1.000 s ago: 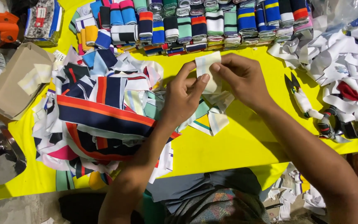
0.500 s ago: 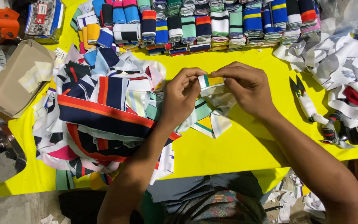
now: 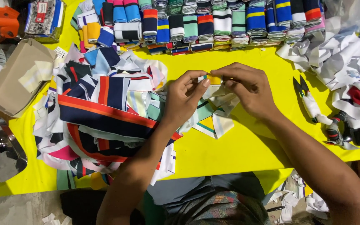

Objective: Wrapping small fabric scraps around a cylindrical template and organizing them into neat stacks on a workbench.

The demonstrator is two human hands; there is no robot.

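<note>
Left hand (image 3: 185, 96) and right hand (image 3: 246, 88) met fingertip to fingertip over the yellow table (image 3: 238, 146), both pinching a small folded strip of striped knit fabric (image 3: 213, 80) between thumbs and forefingers. More of the strip's pale cloth hung just below the right hand. Left of the left hand lay a loose heap of striped collar pieces (image 3: 101, 121). Beyond both hands ran a row of folded stacks (image 3: 205, 25). Right of the right hand, apart from it, lay scissors (image 3: 309, 102).
</note>
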